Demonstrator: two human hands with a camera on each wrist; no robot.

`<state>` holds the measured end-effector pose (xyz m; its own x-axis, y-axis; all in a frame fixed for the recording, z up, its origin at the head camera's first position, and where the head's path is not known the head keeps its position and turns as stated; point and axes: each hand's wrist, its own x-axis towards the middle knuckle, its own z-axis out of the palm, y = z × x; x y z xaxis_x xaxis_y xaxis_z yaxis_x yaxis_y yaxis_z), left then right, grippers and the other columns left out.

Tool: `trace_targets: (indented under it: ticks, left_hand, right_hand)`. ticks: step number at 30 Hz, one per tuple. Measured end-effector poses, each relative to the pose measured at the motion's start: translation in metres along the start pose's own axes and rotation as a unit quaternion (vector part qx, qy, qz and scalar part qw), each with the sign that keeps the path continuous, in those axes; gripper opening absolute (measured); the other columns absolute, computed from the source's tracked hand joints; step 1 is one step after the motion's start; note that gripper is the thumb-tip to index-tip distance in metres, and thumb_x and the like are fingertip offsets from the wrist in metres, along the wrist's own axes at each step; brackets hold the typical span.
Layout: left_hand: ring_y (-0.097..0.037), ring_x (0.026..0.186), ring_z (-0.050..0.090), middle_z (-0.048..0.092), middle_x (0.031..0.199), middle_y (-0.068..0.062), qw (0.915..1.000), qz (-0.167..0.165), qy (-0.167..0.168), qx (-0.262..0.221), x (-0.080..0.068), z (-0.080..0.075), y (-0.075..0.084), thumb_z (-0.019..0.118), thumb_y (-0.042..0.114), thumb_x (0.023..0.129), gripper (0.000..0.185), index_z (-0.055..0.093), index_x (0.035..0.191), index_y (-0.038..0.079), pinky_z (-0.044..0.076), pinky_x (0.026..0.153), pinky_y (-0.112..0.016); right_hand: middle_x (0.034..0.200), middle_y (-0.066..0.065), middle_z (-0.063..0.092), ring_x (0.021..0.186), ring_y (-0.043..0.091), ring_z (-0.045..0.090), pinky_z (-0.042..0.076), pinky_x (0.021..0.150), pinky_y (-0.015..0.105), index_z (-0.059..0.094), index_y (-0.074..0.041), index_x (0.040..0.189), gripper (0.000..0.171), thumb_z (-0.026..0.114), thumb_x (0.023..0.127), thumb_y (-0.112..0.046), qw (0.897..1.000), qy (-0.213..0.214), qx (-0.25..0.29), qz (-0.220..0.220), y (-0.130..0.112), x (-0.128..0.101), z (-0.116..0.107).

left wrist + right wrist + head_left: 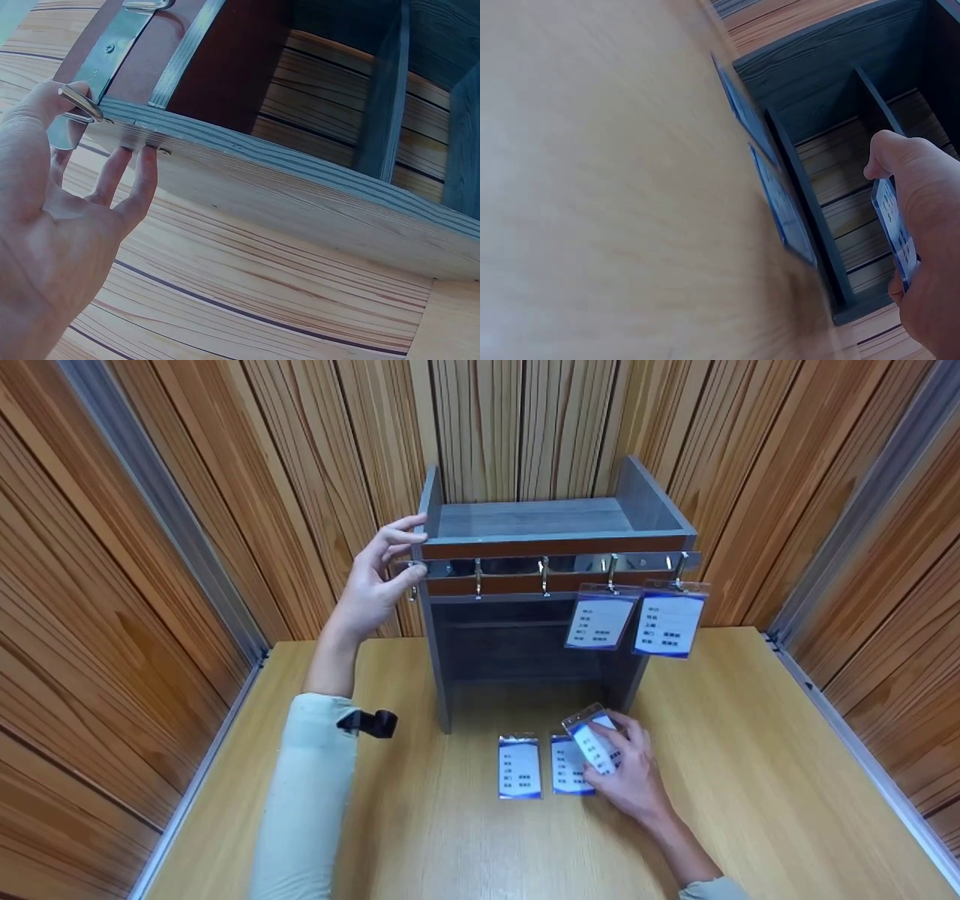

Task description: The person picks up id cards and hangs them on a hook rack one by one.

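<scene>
My left hand [377, 577] holds the upper left corner of a grey wooden shelf [525, 516]. In the left wrist view its thumb lies at the end of the metal hook rail [120, 46], with fingertips against the side panel. My right hand [628, 772] pinches a badge in a clear holder [592, 741], tilted above the table. Below it lies a badge [568, 781], partly covered by the held one; another badge [519, 769] lies to its left. Two badges [602, 619] [670, 622] hang from the rail's right hooks. In the right wrist view the held badge [895, 232] shows nearly edge-on.
The shelf stands on a light wooden table [420, 840] against a wood-panelled wall [517, 427]. Hooks [478, 577] on the rail's left half carry no badges. Panelled walls with metal edges close in both sides. A black wrist mount [379, 724] juts from the left sleeve.
</scene>
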<state>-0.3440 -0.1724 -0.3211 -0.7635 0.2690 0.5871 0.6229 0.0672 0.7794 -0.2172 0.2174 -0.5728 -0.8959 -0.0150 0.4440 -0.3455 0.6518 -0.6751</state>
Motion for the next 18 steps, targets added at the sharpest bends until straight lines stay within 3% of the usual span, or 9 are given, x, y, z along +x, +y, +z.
trace_targets:
  ticks: [9, 14, 18]
  left_hand:
    - [-0.036, 0.164, 0.047, 0.05, 0.175, -0.014, 1.0, 0.002, 0.001, 0.003, 0.0, 0.0, 0.0, 0.062, -0.002, 0.109, 0.032, 0.061, 0.141, -0.002, 0.028, 0.139, -0.064]
    - [-0.035, 0.164, 0.047, 0.05, 0.175, -0.014, 1.0, 0.002, 0.001, 0.007, 0.0, 0.0, 0.0, 0.063, -0.002, 0.109, 0.031, 0.062, 0.14, 0.0, 0.027, 0.14, -0.065]
    - [-0.033, 0.163, 0.047, 0.05, 0.175, -0.012, 0.9999, 0.002, -0.001, 0.011, 0.0, -0.001, 0.001, 0.064, -0.002, 0.109, 0.032, 0.062, 0.141, -0.001, 0.029, 0.139, -0.061]
  right_hand:
    - [0.163, 0.024, 0.053, 0.141, 0.044, 0.055, 0.048, 0.104, 0.048, 0.076, -0.008, 0.143, 0.066, 0.095, 0.08, -0.006, 1.0, 0.007, 0.017, -0.013, -0.01, 0.006, 0.006]
    - [0.163, 0.022, 0.051, 0.143, 0.041, 0.055, 0.051, 0.107, 0.037, 0.076, -0.01, 0.144, 0.065, 0.096, 0.082, -0.006, 1.0, 0.017, 0.014, -0.014, -0.015, 0.007, 0.009]
    - [0.164, 0.022, 0.05, 0.147, 0.039, 0.053, 0.046, 0.113, 0.018, 0.075, -0.01, 0.145, 0.067, 0.097, 0.082, -0.003, 1.0, 0.022, 0.013, -0.017, -0.019, 0.009, 0.012]
